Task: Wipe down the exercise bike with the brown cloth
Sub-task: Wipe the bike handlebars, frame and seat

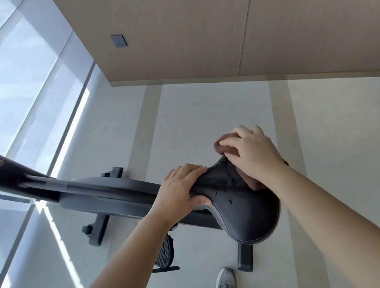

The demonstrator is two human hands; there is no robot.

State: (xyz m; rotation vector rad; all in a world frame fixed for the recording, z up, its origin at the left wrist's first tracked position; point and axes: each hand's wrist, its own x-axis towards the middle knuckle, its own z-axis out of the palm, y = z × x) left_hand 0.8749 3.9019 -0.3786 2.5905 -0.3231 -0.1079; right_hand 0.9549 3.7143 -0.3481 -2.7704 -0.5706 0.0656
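Note:
The black exercise bike [108, 192] stretches from the left edge to the centre, with its black saddle [244, 207] nearest me. My left hand [183, 188] grips the narrow nose of the saddle, fingers over the top and thumb underneath. My right hand [251, 152] presses the brown cloth [223, 147] onto the saddle's far right side. The cloth shows beyond my fingertips and below my palm; the remainder is hidden under the hand. Small wet spots dot the saddle top.
A pedal [164, 250] hangs below the frame, and the bike's rear foot [245, 257] stands on the pale floor. My shoes [225, 283] are at the bottom. A tall window runs along the left; a wood-panelled wall [191, 21] with a socket stands behind.

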